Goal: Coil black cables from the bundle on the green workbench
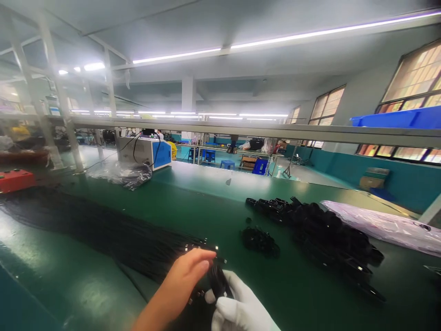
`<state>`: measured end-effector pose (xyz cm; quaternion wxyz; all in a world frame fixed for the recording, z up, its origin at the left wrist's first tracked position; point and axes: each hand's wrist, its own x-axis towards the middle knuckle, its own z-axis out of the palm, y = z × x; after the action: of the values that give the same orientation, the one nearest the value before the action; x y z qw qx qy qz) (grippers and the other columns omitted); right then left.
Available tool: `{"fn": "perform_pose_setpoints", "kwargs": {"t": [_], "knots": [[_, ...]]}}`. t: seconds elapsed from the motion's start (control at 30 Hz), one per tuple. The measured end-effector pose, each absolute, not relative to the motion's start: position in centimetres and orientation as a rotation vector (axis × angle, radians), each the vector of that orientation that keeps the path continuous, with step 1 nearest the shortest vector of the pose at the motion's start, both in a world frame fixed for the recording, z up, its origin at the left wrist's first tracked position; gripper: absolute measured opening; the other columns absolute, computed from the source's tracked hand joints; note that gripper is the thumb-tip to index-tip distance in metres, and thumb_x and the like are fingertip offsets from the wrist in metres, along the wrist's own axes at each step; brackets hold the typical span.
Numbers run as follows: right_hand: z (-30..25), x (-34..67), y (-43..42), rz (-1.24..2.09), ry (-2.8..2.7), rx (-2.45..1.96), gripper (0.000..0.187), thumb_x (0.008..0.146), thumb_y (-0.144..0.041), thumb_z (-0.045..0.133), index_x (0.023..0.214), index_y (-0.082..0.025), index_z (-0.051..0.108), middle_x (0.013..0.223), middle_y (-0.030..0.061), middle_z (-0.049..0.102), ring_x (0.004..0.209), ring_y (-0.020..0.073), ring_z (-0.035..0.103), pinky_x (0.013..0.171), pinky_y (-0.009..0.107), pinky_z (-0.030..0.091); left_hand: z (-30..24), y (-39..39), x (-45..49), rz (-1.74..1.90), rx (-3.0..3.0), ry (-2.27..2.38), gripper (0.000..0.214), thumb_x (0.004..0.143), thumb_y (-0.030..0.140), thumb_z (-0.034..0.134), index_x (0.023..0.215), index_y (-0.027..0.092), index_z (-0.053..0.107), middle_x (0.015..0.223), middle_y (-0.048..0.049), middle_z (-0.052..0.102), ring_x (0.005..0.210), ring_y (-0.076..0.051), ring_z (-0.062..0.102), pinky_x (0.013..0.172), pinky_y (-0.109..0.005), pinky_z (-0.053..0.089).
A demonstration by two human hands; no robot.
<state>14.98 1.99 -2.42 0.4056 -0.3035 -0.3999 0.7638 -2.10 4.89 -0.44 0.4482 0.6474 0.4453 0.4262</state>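
Observation:
My right hand (237, 301), in a white glove, is closed around a coiled black cable (217, 280) near the bottom centre. My bare left hand (188, 273) is against the coil's left side. Its forefinger and thumb reach out to the right over the top of the coil, and I see nothing gripped between them. Under and beyond my left hand lies a long bundle of straight black cables (103, 225), with small shiny connector ends near my fingers. To the right sits a small heap of thin black pieces (260, 241), too dark to name.
A large pile of coiled black cables (320, 230) covers the green table's (193, 202) right side, beside pinkish plastic wrapping (382, 225). Toward the back left stand a blue-and-white machine (161, 154), a clear plastic bag (127, 174) and a red box (15, 180). A shelf rail (241, 131) crosses above.

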Motion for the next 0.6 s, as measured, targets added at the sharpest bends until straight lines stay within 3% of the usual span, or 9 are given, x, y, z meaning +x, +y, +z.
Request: {"fn": "perform_pose_setpoints", "kwargs": {"t": [0.07,0.17,0.3,0.43,0.6], "knots": [[-2.7,14.9,2.0,1.936,-0.97,-0.672,0.047,0.067,-0.036,0.071,0.106,-0.015,0.055,0.099,0.007,0.057,0.055,0.008,0.057,0.051,0.022,0.039,-1.0,4.6,-1.9,1.104,1.532,1.051,0.031,0.081,0.02,0.051,0.109,0.022,0.064,0.11,-0.005,0.065,0.103,-0.02,0.059,0.092,-0.034,0.044],[-2.8,14.8,2.1,1.925,-1.012,-0.604,0.04,0.069,-0.035,0.071,0.102,-0.015,0.059,0.099,0.0065,0.057,0.057,0.008,0.057,0.052,0.022,0.038,-1.7,4.0,-1.3,1.175,1.522,1.021,0.033,0.074,0.013,0.055,0.104,0.02,0.064,0.099,-0.0039,0.066,0.09,-0.018,0.062,0.08,-0.029,0.048],[-2.5,15.1,2.4,1.98,-1.035,-0.576,0.04,0.068,-0.033,0.073,0.101,-0.013,0.061,0.095,0.0056,0.058,0.059,0.0077,0.058,0.054,0.02,0.039,-2.0,3.8,-0.7,1.271,1.585,1.101,0.025,0.076,0.013,0.054,0.097,0.02,0.066,0.088,-0.0018,0.065,0.081,-0.016,0.06,0.074,-0.027,0.047],[-2.5,15.7,2.7,2.013,-1.016,-0.554,0.038,0.068,-0.031,0.073,0.1,-0.014,0.062,0.095,0.006,0.058,0.06,0.0083,0.059,0.056,0.022,0.04,-2.0,3.8,-0.9,1.254,1.589,1.085,0.03,0.075,0.013,0.055,0.102,0.021,0.065,0.092,-0.0023,0.065,0.079,-0.015,0.06,0.073,-0.026,0.048],[-2.4,15.9,2.5,2.026,-1.021,-0.576,0.049,0.066,-0.036,0.072,0.107,-0.013,0.058,0.09,0.0072,0.06,0.063,0.0116,0.061,0.059,0.023,0.04,-2.5,3.7,-0.2,1.377,1.635,1.135,0.028,0.072,0.014,0.054,0.096,0.021,0.067,0.086,-0.0014,0.066,0.074,-0.015,0.06,0.069,-0.025,0.047]]}}
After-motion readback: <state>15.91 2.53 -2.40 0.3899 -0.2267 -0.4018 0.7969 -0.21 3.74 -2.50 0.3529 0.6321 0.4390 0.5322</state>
